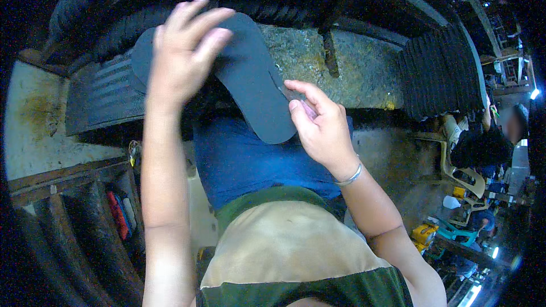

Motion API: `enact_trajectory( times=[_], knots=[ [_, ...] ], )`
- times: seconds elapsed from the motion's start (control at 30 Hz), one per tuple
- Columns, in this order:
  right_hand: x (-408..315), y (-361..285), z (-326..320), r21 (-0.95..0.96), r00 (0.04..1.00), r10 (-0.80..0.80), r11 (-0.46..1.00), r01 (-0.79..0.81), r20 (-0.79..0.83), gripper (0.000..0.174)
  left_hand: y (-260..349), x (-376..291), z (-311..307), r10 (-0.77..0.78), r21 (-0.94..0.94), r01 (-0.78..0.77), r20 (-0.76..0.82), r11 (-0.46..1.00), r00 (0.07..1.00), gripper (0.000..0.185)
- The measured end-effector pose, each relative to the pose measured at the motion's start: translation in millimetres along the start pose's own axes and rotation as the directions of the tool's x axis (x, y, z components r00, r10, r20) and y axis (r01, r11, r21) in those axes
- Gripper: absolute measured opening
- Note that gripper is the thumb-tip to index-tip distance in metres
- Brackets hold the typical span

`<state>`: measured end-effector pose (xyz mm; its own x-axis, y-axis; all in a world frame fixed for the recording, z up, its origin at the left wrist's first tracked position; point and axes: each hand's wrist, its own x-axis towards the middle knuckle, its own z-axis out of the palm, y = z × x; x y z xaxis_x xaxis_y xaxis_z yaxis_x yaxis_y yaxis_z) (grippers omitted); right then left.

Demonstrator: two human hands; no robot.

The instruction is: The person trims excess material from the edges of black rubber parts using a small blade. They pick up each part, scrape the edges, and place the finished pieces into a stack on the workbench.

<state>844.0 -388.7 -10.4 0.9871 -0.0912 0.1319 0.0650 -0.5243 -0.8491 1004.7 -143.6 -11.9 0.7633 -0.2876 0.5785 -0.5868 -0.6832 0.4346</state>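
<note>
A dark grey, sole-shaped foam sheet (260, 89) lies over my lap and the bench edge, its rounded end above my blue trousers. My right hand (318, 123) is at its right edge, thumb and fingers close together around something small that I cannot make out. My left hand (187, 47) is raised over the upper left of the sole, blurred, with its fingers apart. A second dark sole piece (141, 57) shows partly behind my left wrist. Whether my left fingers touch either piece is unclear.
A worn bench top (367, 68) runs behind the soles. Stacked dark soles (439, 72) stand at its right end; more dark ribbed pieces (115, 89) lie at the left. Far right are a person (482, 147), plastic chairs (467, 179) and yellow containers (424, 234).
</note>
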Motion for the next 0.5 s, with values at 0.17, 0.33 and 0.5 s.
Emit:
enact_trajectory(
  times=[0.17,0.33,0.5],
  knots=[
    [7,-14,6,-0.316,0.994,-0.109,0.943,0.105,0.006,0.033,53,-12,47,-0.066,0.28,0.013,0.182,0.96,0.981,0.043],
    [-4,-38,-12,-0.651,0.962,-0.003,0.735,0.188,0.274,0.032,47,-9,47,-0.115,0.229,0.076,0.164,0.971,0.98,0.043],
    [-4,-23,10,-0.193,0.973,-0.23,0.956,0.22,-0.031,0.033,47,-10,55,-0.068,0.218,0.044,0.101,0.975,0.993,0.043]
  ],
)
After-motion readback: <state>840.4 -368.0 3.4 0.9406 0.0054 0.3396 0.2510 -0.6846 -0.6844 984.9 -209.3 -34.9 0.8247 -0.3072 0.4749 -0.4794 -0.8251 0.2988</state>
